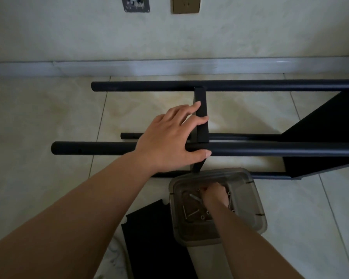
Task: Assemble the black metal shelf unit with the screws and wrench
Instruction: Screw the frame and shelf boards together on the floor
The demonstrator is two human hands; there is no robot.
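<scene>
The black metal shelf unit (270, 151) lies on its side on the tiled floor, its round poles running left to right. My left hand (169, 137) rests on the near upper pole, fingers spread onto a thin shelf panel (201, 109) seen edge-on between the poles. A second shelf panel (326, 133) sits fixed at the right. My right hand (216, 194) reaches down into a clear plastic tub (250, 202), fingers curled among the screws (203, 217) and a long wrench (195, 197). What its fingers hold is hidden.
A loose black panel (153, 238) lies on the floor by my left forearm. The wall and white skirting board (169, 66) run just behind the unit, with a socket (186, 4) above. Beige floor tiles (48, 117) spread to the left.
</scene>
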